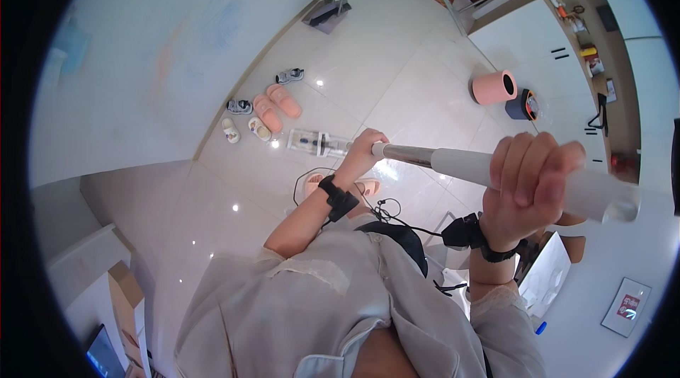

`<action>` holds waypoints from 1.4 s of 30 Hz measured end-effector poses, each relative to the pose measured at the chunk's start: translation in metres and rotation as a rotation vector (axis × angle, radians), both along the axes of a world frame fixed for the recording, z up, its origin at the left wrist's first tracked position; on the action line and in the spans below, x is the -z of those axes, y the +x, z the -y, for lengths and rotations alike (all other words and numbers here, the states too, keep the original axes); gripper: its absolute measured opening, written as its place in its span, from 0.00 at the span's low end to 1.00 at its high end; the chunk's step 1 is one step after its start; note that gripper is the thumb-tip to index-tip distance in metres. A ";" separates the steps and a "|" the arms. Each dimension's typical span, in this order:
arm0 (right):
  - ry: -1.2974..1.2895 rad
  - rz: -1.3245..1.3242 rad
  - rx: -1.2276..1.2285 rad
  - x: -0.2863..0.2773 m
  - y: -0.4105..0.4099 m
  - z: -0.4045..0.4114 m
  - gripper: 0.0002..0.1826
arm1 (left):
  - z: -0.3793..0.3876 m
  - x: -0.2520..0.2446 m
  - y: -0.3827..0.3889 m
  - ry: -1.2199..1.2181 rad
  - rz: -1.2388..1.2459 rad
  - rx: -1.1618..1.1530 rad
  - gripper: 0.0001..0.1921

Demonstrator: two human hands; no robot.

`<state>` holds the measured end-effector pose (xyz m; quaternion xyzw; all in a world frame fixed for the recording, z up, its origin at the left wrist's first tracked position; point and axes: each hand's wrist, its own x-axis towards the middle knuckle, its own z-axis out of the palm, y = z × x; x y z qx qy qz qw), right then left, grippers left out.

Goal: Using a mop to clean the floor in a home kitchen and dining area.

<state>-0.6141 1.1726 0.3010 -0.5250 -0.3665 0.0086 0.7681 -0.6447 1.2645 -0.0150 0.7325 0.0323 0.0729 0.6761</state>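
Note:
Both my hands are wrapped around the pole of a long-handled mop (462,163), which runs from upper body height at the right down towards the floor at the left. My left hand (366,151) grips it low, near a bare metal section. My right hand (531,187) is closed around the white grip sleeve close to the top end, which is blurred. The clear and white mop head (319,143) appears at floor level beside the slippers and is slightly blurred. Black bands with small devices (340,200) circle both wrists.
Pink slippers (276,107) and small children's shoes (239,107) line the left wall. A dustpan (326,14) stands beyond them. A pink bin (494,87) and a dark bin (520,104) sit by white cabinets (531,38). A black cable (390,211) hangs near my legs.

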 end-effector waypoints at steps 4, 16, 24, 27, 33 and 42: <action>-0.101 0.138 0.002 0.011 0.002 -0.009 0.13 | -0.013 0.018 0.036 0.080 0.093 -0.054 0.08; -0.122 0.295 -0.010 0.053 -0.034 0.016 0.13 | -0.012 0.039 0.051 0.290 0.047 0.074 0.02; -0.183 0.440 -0.435 0.000 -0.059 0.024 0.11 | -0.030 0.024 0.009 0.426 0.075 0.327 0.08; -0.049 0.359 -0.459 -0.009 -0.067 0.030 0.11 | -0.022 0.019 -0.003 0.426 0.060 0.365 0.09; -0.038 0.318 -0.451 -0.008 -0.059 0.032 0.10 | -0.005 0.020 -0.014 0.194 0.016 0.260 0.07; 0.035 0.358 -0.505 0.009 0.009 0.062 0.07 | 0.027 0.020 0.055 0.170 -0.146 0.093 0.07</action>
